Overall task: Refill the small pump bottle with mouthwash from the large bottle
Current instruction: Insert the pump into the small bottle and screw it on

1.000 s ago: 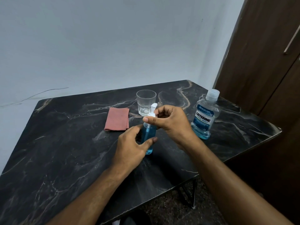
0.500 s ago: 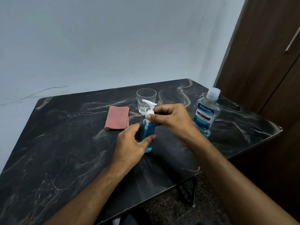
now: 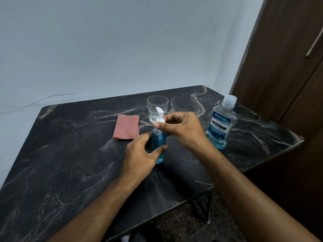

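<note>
Left hand grips pump bottle; right hand pinches pump.

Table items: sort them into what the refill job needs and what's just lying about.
Needed: small pump bottle, held by left hand; pump head, pinched by right hand; large mouthwash bottle.
Lying about: glass; pink cloth.

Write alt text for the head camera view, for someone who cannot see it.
A person's left hand grips a small pump bottle of blue liquid while the right hand pinches its white pump top. On the dark marble table stand a glass, a capped mouthwash bottle and a folded pink cloth.
</note>
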Available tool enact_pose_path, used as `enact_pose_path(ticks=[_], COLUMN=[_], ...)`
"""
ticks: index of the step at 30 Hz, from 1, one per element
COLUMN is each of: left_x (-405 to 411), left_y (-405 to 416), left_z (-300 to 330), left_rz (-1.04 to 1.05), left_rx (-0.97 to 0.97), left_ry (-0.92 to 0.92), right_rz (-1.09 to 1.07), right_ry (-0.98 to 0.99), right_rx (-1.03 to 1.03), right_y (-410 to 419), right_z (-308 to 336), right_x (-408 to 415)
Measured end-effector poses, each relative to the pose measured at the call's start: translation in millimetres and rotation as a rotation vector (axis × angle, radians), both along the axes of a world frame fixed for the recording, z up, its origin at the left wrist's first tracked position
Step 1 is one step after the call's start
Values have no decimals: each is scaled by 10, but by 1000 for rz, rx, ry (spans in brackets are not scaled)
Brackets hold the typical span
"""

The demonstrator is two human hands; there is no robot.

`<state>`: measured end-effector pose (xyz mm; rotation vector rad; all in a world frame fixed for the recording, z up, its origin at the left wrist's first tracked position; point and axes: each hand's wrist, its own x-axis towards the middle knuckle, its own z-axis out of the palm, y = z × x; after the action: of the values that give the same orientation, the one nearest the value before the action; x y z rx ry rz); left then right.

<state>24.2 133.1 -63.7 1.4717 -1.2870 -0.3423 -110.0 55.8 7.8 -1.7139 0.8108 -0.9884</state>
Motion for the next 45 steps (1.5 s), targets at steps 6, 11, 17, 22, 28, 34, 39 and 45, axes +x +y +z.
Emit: enact_pose_path(ticks=[6, 11, 17, 22, 28, 34, 39, 45], left_x=[4, 1, 0, -1, 1, 11, -1, -6], left_y=[-4, 4, 4, -8, -13, -8, -11, 0], left_z=[-2, -5, -7, -10, -12, -19, -19, 11], left_rz=[3, 6, 2, 15, -4, 6, 15, -1], left_rx=[-7, 1, 5, -4, -24, -18, -13, -12], left_ry=[-16, -40, -32, -2, 32, 12, 19, 38], right_rz=[29, -43, -90, -4, 38, -7, -44, 21], right_ry=[-18, -50, -35, -43, -188, -173, -135, -108], right_rx=[12, 26, 33, 86, 195, 168, 131, 93], right_y=[1, 42, 62, 59, 64, 90, 108, 93], right_z=[10, -51, -72, -38, -41, -69, -72, -26], right_x=[-32, 3, 48, 6, -11, 11, 59, 24])
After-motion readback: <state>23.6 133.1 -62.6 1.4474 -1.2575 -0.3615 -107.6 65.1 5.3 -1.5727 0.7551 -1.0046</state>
